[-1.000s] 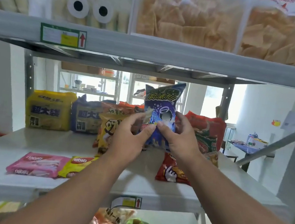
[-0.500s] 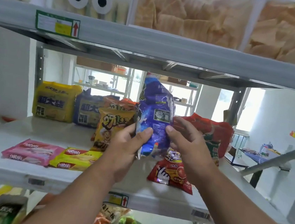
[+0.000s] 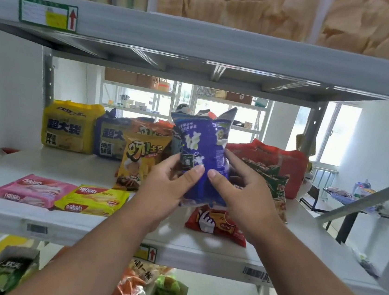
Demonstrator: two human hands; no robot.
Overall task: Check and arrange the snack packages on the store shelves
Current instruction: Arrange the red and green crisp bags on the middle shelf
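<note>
Two flat wafer packs (image 3: 62, 195) lie at the shelf (image 3: 106, 230) front, likely faced for shoppers; big bags stand behind. The left hand (image 3: 168, 188) and right hand (image 3: 239, 196) each pinch the blue snack bag (image 3: 203, 158), held upright above the shelf, seemingly so its printed side can be read. Red packs (image 3: 269, 163) wait at right.
</note>
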